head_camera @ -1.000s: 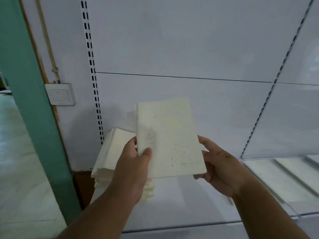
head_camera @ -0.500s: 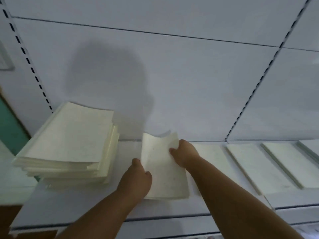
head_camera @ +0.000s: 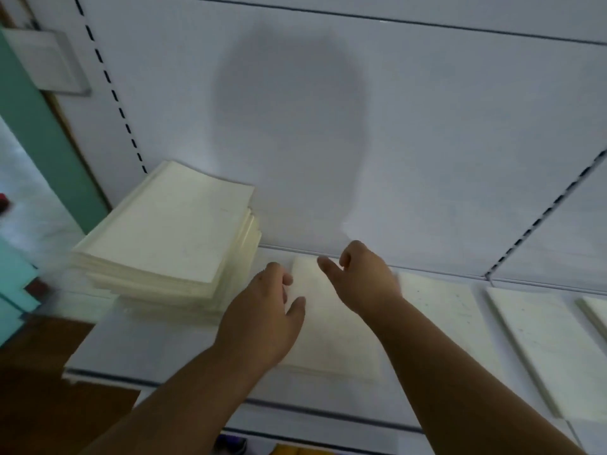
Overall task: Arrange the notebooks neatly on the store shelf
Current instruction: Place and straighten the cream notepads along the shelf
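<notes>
The shelf [head_camera: 157,349] bears a notebook stack [head_camera: 164,234] beside flat notebooks [head_camera: 331,336].

the left hand [head_camera: 262,318] covers the near left corner of the flat notebook [head_camera: 331,330]. the right hand [head_camera: 364,279] hides part of its far edge. the bottom of the stack of notebooks [head_camera: 170,234] looks blurry. the last notebook on the right [head_camera: 596,311] is cut off by the edge.

Green pillar [head_camera: 49,149], white wall box [head_camera: 49,62]; brown floor [head_camera: 49,405]
</notes>
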`<action>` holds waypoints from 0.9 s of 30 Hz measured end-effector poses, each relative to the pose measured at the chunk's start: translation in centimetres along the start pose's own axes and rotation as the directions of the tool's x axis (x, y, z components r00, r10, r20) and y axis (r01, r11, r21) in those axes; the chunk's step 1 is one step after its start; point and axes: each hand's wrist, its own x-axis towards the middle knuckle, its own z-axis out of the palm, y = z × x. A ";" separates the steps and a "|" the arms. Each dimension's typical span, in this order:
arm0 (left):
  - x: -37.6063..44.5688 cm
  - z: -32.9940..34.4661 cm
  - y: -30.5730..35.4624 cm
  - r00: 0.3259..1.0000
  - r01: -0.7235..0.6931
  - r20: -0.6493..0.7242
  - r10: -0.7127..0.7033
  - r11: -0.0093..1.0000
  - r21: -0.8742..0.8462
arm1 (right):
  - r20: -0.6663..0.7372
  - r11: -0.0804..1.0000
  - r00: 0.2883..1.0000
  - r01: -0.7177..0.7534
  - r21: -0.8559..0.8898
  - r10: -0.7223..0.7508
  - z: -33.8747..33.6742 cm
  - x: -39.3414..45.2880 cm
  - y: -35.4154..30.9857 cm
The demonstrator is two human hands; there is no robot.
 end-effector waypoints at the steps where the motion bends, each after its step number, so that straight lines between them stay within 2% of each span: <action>1: -0.6 -1.6 0.0 0.999 -0.034 -0.038 0.032 0.998 -0.050 | 0.020 0.997 0.999 0.049 0.066 -0.050 -0.1 -0.4 -1.8; 4: -2.2 -7.2 -1.7 0.975 -0.118 -0.199 0.103 0.991 -0.066 | 0.084 0.974 0.984 0.143 0.176 -0.159 -0.3 -1.4 -8.2; 6: -2.6 -10.7 -3.7 0.945 -0.134 -0.308 0.111 0.989 -0.055 | 0.085 0.976 0.983 0.146 0.163 -0.162 0.6 -1.5 -11.9; 12: -2.1 -17.2 -10.2 0.910 -0.136 -0.401 0.106 0.990 -0.047 | 0.147 0.987 0.988 -0.066 0.149 0.044 5.5 -1.8 -17.0; 15: -1.8 -19.1 -12.7 0.918 -0.158 -0.377 0.122 0.985 -0.065 | 0.069 0.986 0.995 -0.087 0.139 0.078 5.2 -2.6 -16.9; 17: -1.6 -20.0 -13.9 0.920 -0.179 -0.362 0.148 0.983 -0.053 | -0.062 0.995 0.996 -0.056 0.081 0.061 4.2 -3.6 -16.8; 18: -1.4 -20.3 -14.4 0.919 -0.193 -0.360 0.163 0.980 -0.048 | -0.128 0.992 0.990 -0.045 0.116 0.060 3.7 -4.3 -16.9; 19: -1.2 -20.7 -14.7 0.920 -0.201 -0.353 0.169 0.978 -0.054 | -0.188 0.974 0.979 -0.029 0.224 0.072 3.1 -5.2 -17.3; 21: -0.6 -21.0 -15.0 0.949 -0.169 -0.282 0.141 0.983 -0.076 | -0.246 0.847 0.963 0.036 0.531 0.113 2.0 -7.3 -18.6; 23: 0.0 -21.4 -14.6 0.991 -0.079 -0.119 0.055 0.975 -0.207 | -0.189 0.675 0.978 0.079 0.733 0.090 1.2 -9.5 -20.5; 25: 0.2 -21.9 -14.0 1.000 -0.005 -0.028 -0.008 0.891 -0.453 | -0.133 0.550 0.991 0.095 0.830 0.029 1.2 -10.4 -22.1; 27: 0.0 -22.4 -14.0 0.994 -0.022 -0.098 -0.040 0.831 -0.556 | -0.132 0.537 0.988 0.069 0.841 0.080 1.4 -9.7 -22.9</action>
